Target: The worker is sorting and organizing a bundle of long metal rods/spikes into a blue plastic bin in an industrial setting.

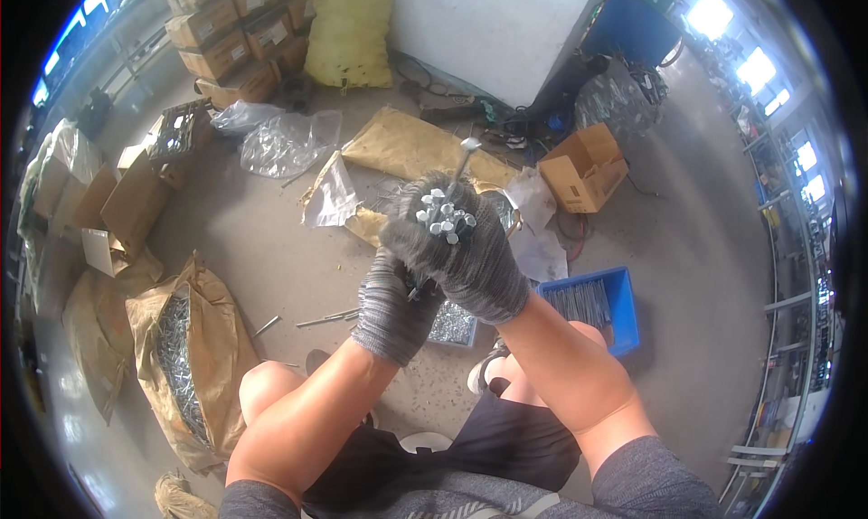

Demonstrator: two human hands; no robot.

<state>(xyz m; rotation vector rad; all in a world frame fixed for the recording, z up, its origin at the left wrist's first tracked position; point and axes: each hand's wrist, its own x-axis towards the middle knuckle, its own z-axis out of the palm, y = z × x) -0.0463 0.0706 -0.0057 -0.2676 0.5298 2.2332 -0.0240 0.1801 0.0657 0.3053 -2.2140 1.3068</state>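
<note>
Both my hands wear grey knitted gloves and are raised together in front of me. A bunch of long bolts (442,219) with silvery heads pokes out of the top of my right hand (484,266), whose fingers wrap round it. One longer bolt (467,151) stands up above the rest, tilted to the right. My left hand (395,309) is closed just below and left, round the lower part of the bunch; its fingers are partly hidden. Below the hands sits a small tray of short metal pieces (452,325).
A blue bin (622,304) of long bolts stands by my right knee. On the left, an open brown sack (185,365) holds many metal fasteners. Loose rods (327,319) lie on the floor. Farther off are a paper sack (425,144), an open carton (583,168) and stacked boxes (217,44).
</note>
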